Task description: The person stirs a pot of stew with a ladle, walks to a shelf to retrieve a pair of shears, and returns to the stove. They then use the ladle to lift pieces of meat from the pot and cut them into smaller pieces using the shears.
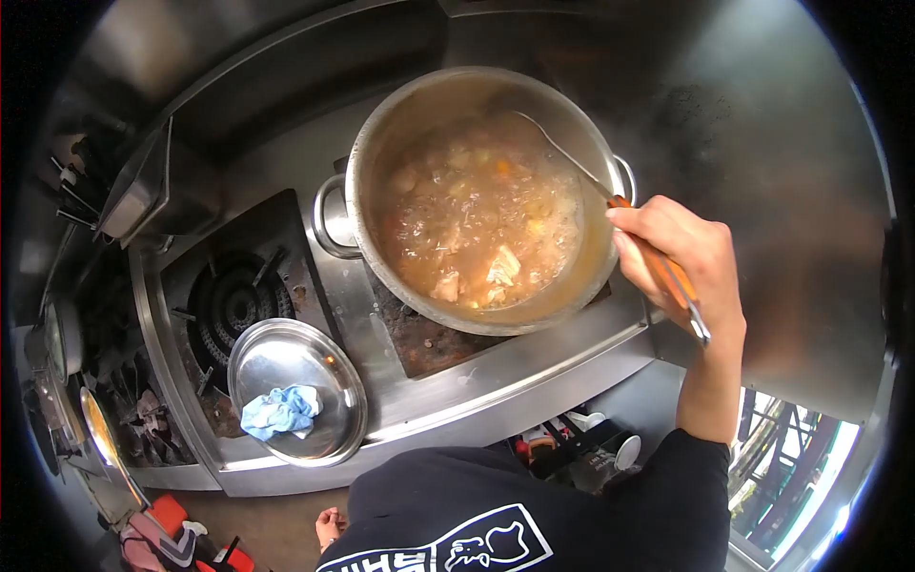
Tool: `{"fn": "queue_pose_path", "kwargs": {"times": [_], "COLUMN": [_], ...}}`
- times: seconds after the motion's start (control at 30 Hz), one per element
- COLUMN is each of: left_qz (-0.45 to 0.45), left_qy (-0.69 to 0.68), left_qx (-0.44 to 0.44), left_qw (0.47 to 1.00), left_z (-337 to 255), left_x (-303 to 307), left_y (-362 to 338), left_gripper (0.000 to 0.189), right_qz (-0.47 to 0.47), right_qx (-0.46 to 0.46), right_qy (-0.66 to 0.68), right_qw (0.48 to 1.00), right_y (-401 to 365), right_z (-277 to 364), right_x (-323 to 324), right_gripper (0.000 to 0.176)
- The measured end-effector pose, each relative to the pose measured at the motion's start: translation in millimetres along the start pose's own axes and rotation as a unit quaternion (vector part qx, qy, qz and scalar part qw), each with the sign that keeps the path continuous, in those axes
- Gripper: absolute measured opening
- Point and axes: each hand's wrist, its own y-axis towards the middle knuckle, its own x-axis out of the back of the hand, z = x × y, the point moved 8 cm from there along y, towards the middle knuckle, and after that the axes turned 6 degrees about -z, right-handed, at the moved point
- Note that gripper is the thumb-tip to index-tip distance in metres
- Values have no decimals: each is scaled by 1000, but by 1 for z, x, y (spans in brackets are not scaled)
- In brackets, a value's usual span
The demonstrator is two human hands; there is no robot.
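Observation:
My right hand (pixel 681 253) is closed around the orange-brown handle of a ladle (pixel 577 164), whose metal shaft slants over the pot's right rim. The ladle's head is sunk in the broth at the far side. A large metal pot (pixel 360 205) holds steaming brown broth (pixel 477 205) with pale chunks and a few orange bits. Low in the view, my left hand (pixel 331 526) hangs beside my body with fingers curled and nothing visible in them. Near the pot's left front lies a round metal lid (pixel 338 381) with a crumpled light-blue cloth (pixel 281 412) on it.
An unlit burner (pixel 233 296) sits left of the pot, partly under the lid. The steel counter edge (pixel 457 410) runs along the front. Metal containers with utensils (pixel 143 195) stand at the left. Red items (pixel 167 515) sit at lower left, and dark items (pixel 581 448) are below the counter.

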Motion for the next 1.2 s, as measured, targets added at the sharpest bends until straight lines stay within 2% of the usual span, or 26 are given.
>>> {"fn": "queue_pose_path", "kwargs": {"times": [0.07, 0.13, 0.23, 0.33, 0.43, 0.5, 0.53, 0.6, 0.7, 0.73, 0.83, 0.9, 0.97, 1.0, 1.03, 1.07, 1.13, 1.2], "left_qz": [3, 6, 3, 30, 46, -5, -7, -9, -8, -13, 2, 14, -4, -15, -20, -14, -9, -16], "left_qy": [-15, -30, -24, -65, -68, 7, 9, 44, 29, 29, 6, 11, 21, 31, 29, 17, 6, 6], "left_qx": [-11, -19, -41, -81, -58, -41, -42, -7, -2, -1, -6, 11, 21, 31, 32, 27, 22, 12], "left_qw": [1000, 999, 999, 994, 995, 999, 999, 999, 1000, 999, 1000, 1000, 1000, 999, 999, 999, 1000, 1000], "left_z": [3, 9, 16, 16, 20, 4, -9, -21, -20, -17, -10, -5, -8, -8, -10, -15, -15, -13], "left_x": [1, 2, 3, -1, -4, -4, -6, -7, -1, 3, 9, 8, 7, 6, 5, 2, 2, 2], "left_y": [1, 1, 6, 11, 14, 6, 2, -3, -4, -4, -1, -2, -3, -4, -5, -6, -6, -4], "left_gripper": [11, 12, 12, 12, 14, 14, 14, 14, 12, 12, 8, 6, 6, 6, 6, 6, 6, 6], "right_qz": [41, 41, 110, 87, 93, 95, 95, 97, 61, 38, -56, -78, -139, -82, -25, 86, 217, 231], "right_qx": [-4, -6, -121, -151, -215, -253, -253, -318, -346, -339, -232, -200, -72, 36, 66, 60, 88, 90], "right_qy": [-53, -40, 110, 182, 253, 290, 292, 338, 325, 304, 220, 194, 176, 123, 153, 166, 160, 137], "right_qw": [998, 998, 980, 968, 939, 918, 917, 880, 878, 890, 946, 957, 972, 988, 986, 981, 959, 959], "right_y": [-2, -2, -7, -14, -22, -31, -33, -40, -50, -48, -31, -30, -28, -15, -10, -3, 0, 3], "right_z": [-6, -13, -41, -67, -85, -96, -96, -100, -110, -105, -63, -40, -9, 16, 29, 44, 60, 65], "right_x": [-7, -6, -8, -2, -4, -10, -10, -13, -1, 10, 52, 65, 79, 73, 60, 45, 20, 7], "right_gripper": [16, 11, 9, 11, 16, 19, 19, 21, 23, 24, 23, 22, 23, 15, 13, 19, 15, 17]}}
